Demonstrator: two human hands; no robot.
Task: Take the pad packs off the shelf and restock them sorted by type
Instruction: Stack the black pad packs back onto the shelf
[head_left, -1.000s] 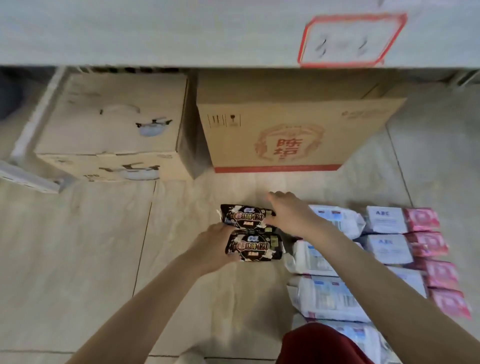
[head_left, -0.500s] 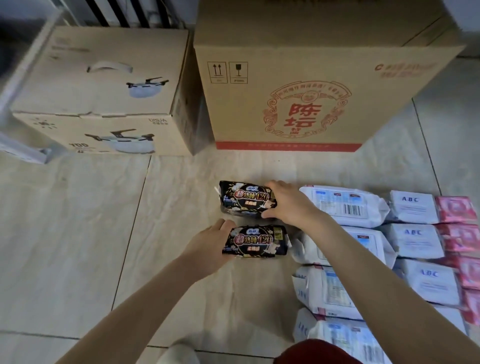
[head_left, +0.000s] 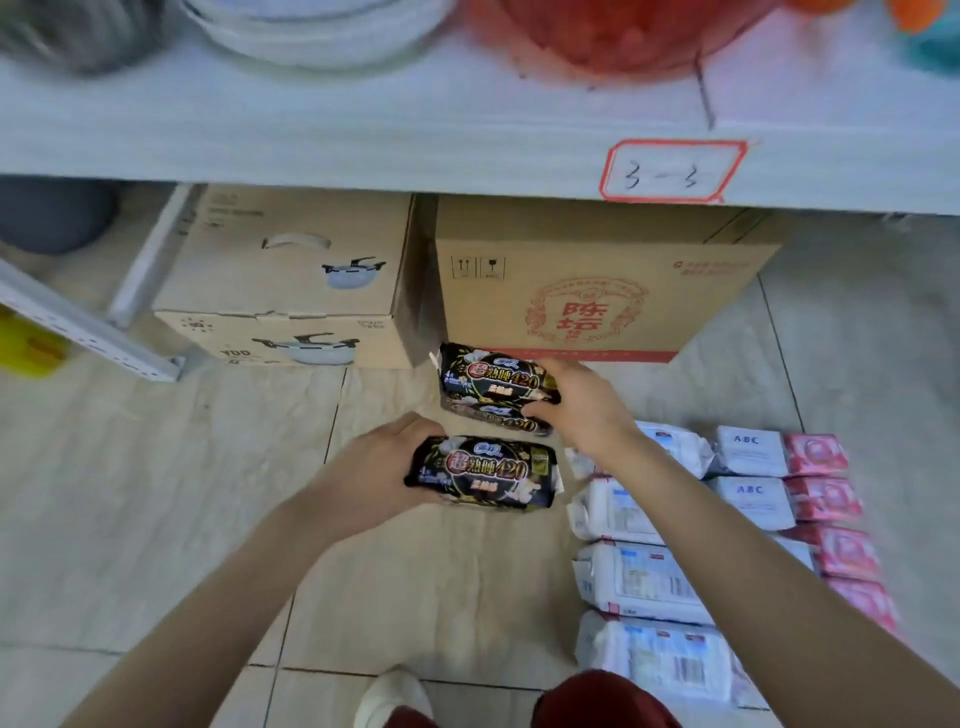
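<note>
A near black pack (head_left: 483, 470), printed with "420", lies lengthwise in the left hand (head_left: 374, 467), whose fingers curl round its left end and grip it above the tiled floor (head_left: 156, 493). Just beyond it, two far black packs (head_left: 493, 379) of the same print sit stacked one on the other. The right hand (head_left: 576, 405) pinches both by their right ends, thumb below and fingers over the top. Whether this stack touches the floor cannot be told.

To the right, on the floor, white packs (head_left: 639, 582) lie in a column running toward the camera, and the right forearm crosses over the farthest ones and hides part of them. Beside that column, farther right, ABC packs (head_left: 779, 449), white with pink ends, form a second column.

Behind the black packs stand two cardboard boxes, close side by side: a pot box (head_left: 280, 280) on the left and a red-printed box (head_left: 587, 291) on the right, whose lower edge the far stack overlaps in view. A pale shelf board (head_left: 363, 130) overhangs both boxes and cuts off their tops. On its front edge sits a red-bordered label (head_left: 672, 171) reading "3-3". White bowls (head_left: 311, 26) and an orange-red net (head_left: 613, 31) rest on the board. A perforated metal rail (head_left: 78, 322) slants at the left. A white shoe (head_left: 392, 696) shows at the bottom edge.
</note>
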